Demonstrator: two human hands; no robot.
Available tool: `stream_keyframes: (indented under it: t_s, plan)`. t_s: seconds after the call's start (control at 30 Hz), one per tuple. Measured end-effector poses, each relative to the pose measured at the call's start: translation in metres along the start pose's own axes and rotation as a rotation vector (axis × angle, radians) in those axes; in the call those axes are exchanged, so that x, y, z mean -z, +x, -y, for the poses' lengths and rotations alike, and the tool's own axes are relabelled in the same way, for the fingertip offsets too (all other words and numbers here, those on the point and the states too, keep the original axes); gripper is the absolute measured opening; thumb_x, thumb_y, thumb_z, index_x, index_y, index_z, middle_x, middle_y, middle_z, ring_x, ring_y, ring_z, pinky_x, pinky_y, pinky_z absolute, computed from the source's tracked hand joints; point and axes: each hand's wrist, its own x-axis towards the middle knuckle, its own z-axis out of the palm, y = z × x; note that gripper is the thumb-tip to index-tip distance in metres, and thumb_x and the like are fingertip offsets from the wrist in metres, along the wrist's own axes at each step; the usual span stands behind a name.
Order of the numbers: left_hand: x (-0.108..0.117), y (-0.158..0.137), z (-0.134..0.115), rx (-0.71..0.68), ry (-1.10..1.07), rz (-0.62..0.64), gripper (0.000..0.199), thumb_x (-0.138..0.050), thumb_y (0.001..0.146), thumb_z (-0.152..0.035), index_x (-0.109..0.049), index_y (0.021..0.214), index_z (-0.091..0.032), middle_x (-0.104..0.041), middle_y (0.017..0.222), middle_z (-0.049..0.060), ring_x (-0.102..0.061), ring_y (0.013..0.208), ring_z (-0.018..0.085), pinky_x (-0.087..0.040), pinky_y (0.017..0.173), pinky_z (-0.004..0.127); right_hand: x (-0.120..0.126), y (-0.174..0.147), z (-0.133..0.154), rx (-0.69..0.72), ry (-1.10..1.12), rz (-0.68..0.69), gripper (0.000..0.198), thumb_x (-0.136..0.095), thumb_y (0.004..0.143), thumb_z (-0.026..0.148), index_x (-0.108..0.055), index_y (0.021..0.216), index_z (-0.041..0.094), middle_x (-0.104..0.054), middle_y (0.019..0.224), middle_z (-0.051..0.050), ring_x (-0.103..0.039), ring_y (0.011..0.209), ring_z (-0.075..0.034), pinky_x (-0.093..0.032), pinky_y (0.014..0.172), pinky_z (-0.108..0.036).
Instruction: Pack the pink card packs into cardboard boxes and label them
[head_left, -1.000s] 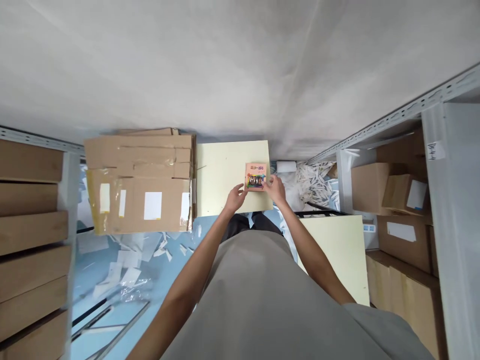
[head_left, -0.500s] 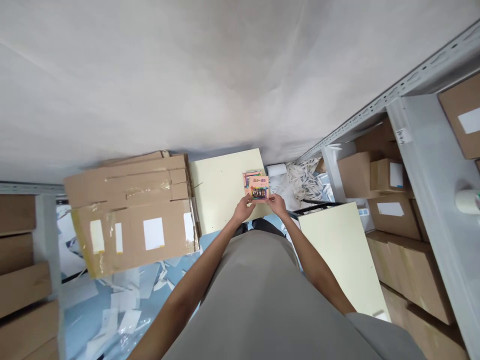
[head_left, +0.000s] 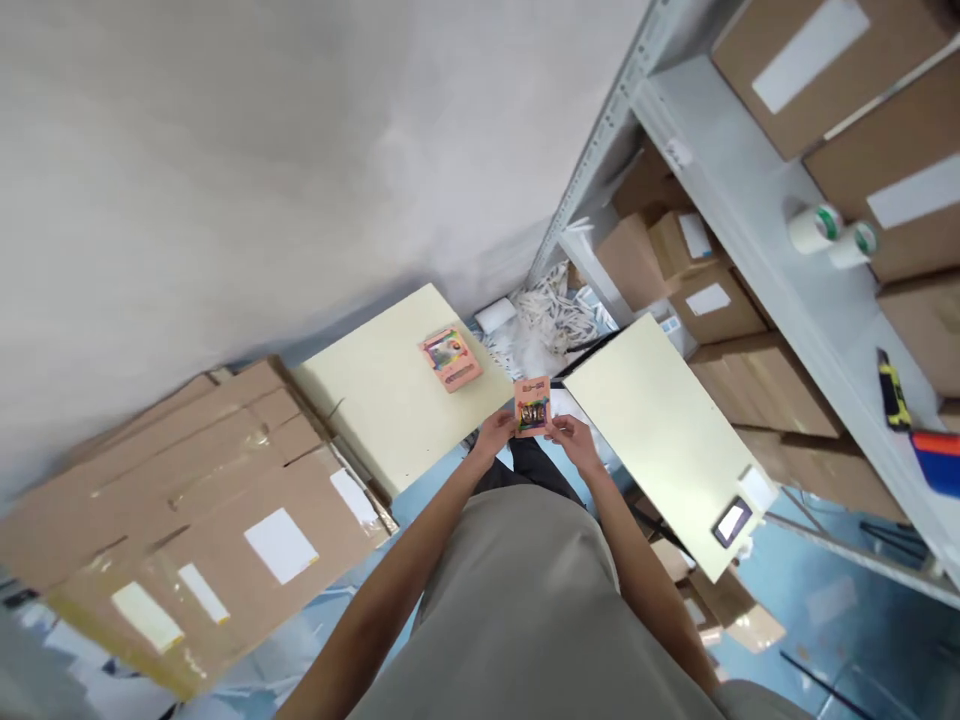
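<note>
Shifted off the cream rectangular tabletop (head_left: 375, 400) since the earlier frame, 1 flat pink rectangular packet with a rainbow-bordered picture (head_left: 533, 411) is near frame centre, clamped at its lower sides by the left hand (head_left: 495, 434) and right hand (head_left: 575, 441); 1 pink printed rectangular pack (head_left: 450, 358) lies upper left of it.

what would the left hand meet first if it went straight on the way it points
The pink packet that the left hand holds by its edge; beyond that, depth is hard to judge.
</note>
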Motion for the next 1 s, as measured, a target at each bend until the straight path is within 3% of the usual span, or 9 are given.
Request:
stream_keyframes:
  t_s: [0.1, 0.27, 0.5, 0.63, 0.77, 0.93, 1.0]
  plan:
    - [-0.021, -0.002, -0.013, 0.026, 0.061, 0.088, 0.055, -0.089, 0.071, -0.061, -0.08, 0.105, -0.018, -0.082, 0.094, 0.01, -0.076, 0.091, 0.029, -0.061, 0.093, 0.05, 0.03, -0.024, -0.009, -0.033, 0.14, -0.064, 0.062, -0.088, 0.068, 0.076, -0.073, 0.092, 0.021, -0.081, 0.086, -0.008, -0.08, 0.079, -0.026, -0.063, 0.077, -0.04]
    - [-0.065, -0.006, -0.048, -0.017, 0.142, 0.224, 0.06, -0.087, 0.072, -0.063, -0.081, 0.113, -0.02, -0.082, 0.121, 0.011, -0.075, 0.111, 0.031, -0.059, 0.101, 0.046, 0.077, -0.044, -0.019, 0.052, 0.289, -0.147, 0.055, -0.088, 0.073, 0.071, -0.074, 0.093, 0.023, -0.082, 0.091, -0.007, -0.078, 0.083, -0.025, -0.062, 0.08, -0.039]
    - [-0.175, 0.005, -0.077, -0.071, 0.243, 0.357, 0.058, -0.086, 0.079, -0.058, -0.078, 0.121, -0.02, -0.079, 0.134, 0.013, -0.072, 0.123, 0.031, -0.056, 0.106, 0.043, 0.158, -0.054, -0.045, 0.171, 0.409, -0.279, 0.052, -0.086, 0.076, 0.071, -0.071, 0.089, 0.023, -0.078, 0.086, -0.004, -0.075, 0.08, -0.023, -0.061, 0.08, -0.038]
    - [-0.245, 0.014, -0.075, -0.103, 0.348, 0.415, 0.054, -0.086, 0.08, -0.059, -0.079, 0.116, -0.019, -0.081, 0.127, 0.012, -0.072, 0.122, 0.031, -0.055, 0.107, 0.042, 0.209, -0.055, -0.071, 0.175, 0.428, -0.361, 0.053, -0.084, 0.078, 0.073, -0.07, 0.089, 0.023, -0.078, 0.085, -0.005, -0.075, 0.081, -0.024, -0.063, 0.08, -0.039]
    - [-0.303, 0.026, -0.061, -0.072, 0.414, 0.416, 0.061, -0.09, 0.073, -0.062, -0.08, 0.114, -0.018, -0.083, 0.119, 0.013, -0.075, 0.112, 0.031, -0.059, 0.097, 0.042, 0.252, -0.055, -0.095, 0.145, 0.382, -0.456, 0.05, -0.077, 0.083, 0.072, -0.069, 0.093, 0.023, -0.08, 0.088, -0.007, -0.077, 0.084, -0.025, -0.065, 0.085, -0.041]
    - [-0.356, 0.031, -0.038, -0.053, 0.408, 0.391, 0.063, -0.092, 0.069, -0.061, -0.082, 0.115, -0.019, -0.084, 0.119, 0.011, -0.076, 0.115, 0.034, -0.062, 0.099, 0.046, 0.288, -0.063, -0.101, 0.182, 0.105, -0.724, 0.039, -0.064, 0.098, 0.057, -0.075, 0.115, 0.024, -0.078, 0.123, -0.015, -0.077, 0.11, -0.03, -0.067, 0.09, -0.046]
    - [-0.372, 0.027, -0.03, -0.089, 0.449, 0.383, 0.06, -0.09, 0.072, -0.059, -0.084, 0.115, -0.018, -0.084, 0.12, 0.011, -0.076, 0.116, 0.035, -0.062, 0.1, 0.047, 0.294, -0.064, -0.096, 0.25, 0.078, -0.713, 0.036, -0.059, 0.103, 0.052, -0.077, 0.119, 0.024, -0.076, 0.134, -0.015, -0.075, 0.12, -0.031, -0.067, 0.095, -0.047]
